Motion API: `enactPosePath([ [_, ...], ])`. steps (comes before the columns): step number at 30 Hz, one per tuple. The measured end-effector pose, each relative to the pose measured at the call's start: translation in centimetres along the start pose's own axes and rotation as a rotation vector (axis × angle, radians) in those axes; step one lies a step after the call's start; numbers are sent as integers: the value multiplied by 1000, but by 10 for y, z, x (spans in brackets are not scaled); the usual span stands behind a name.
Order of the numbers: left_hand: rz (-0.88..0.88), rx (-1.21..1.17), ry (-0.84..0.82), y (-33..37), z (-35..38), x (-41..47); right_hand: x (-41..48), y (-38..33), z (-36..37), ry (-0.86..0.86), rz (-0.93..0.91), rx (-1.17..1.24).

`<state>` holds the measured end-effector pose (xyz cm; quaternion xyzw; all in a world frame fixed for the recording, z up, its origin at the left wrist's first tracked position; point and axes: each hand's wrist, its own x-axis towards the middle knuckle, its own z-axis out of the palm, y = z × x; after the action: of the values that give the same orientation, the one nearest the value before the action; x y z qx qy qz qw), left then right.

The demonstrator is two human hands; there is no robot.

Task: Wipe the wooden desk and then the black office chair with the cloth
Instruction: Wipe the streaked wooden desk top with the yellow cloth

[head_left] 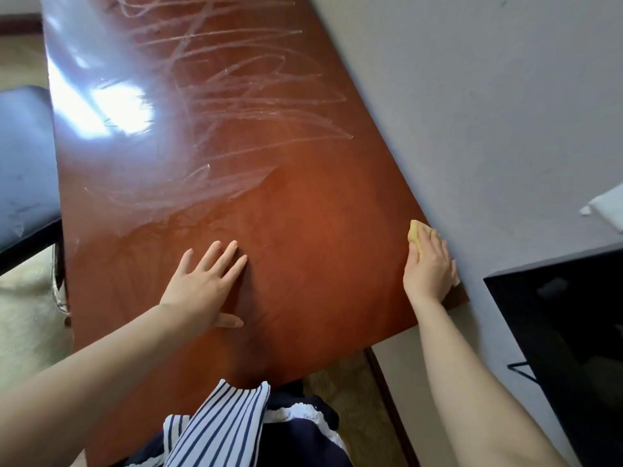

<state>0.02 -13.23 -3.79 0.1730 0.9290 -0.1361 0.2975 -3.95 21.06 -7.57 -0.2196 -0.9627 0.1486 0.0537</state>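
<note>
Where the head view looks down its length, the wooden counter [303,214] appears as one reddish-brown, glossy slab, its right edge running along a pale wall [488,112] and its near edge closest to the person. Item: left hand [205,284], laid flat on the near half of the counter, palm down, fingers straight and spread, thumb out to the side, holding nothing. Item: right hand [428,264], at the right edge just short of the near right corner, fingers curled over a yellow cloth [416,235] and pressing it to the wood where counter meets wall; the cloth shows beyond the fingertips and again at the outer side of the hand. Item: pale looping smear marks [236,96], covering the middle and far part of the counter; the near part around both hands looks even and unmarked. Item: bright window glare [114,109], toward the left edge. Item: black office chair [27,156], only part in view, standing against the left edge, well apart from both hands. Item: black flat-topped object [566,332], beyond the near right corner by the wall, kind not discernible. Item: white object [606,207], cut off at the frame's right side. Item: blue-and-white striped garment [219,426], at the near edge, worn by the person.
</note>
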Motion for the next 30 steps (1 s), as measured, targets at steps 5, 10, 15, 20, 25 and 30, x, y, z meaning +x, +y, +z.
enactPosePath([
  [5, -15, -21, -52, 0, 6, -8, 28, -35, 7, -42, 66, -61],
  [10, 3, -18, -84, 2, 1, -4, 20, -98, 26, -203, -138, -136],
  [15, 6, -16, -76, -1, 4, -6, -36, -162, 49, -350, -432, -49],
  [20, 4, -29, -92, -3, 2, -6, -94, -163, 53, -367, -608, 19],
  [25, -5, -31, -88, -2, 1, -7, -124, -115, 37, -242, -747, 92],
  [30, -22, -35, -71, 1, 3, -9, -123, -52, 21, -123, -665, 74],
])
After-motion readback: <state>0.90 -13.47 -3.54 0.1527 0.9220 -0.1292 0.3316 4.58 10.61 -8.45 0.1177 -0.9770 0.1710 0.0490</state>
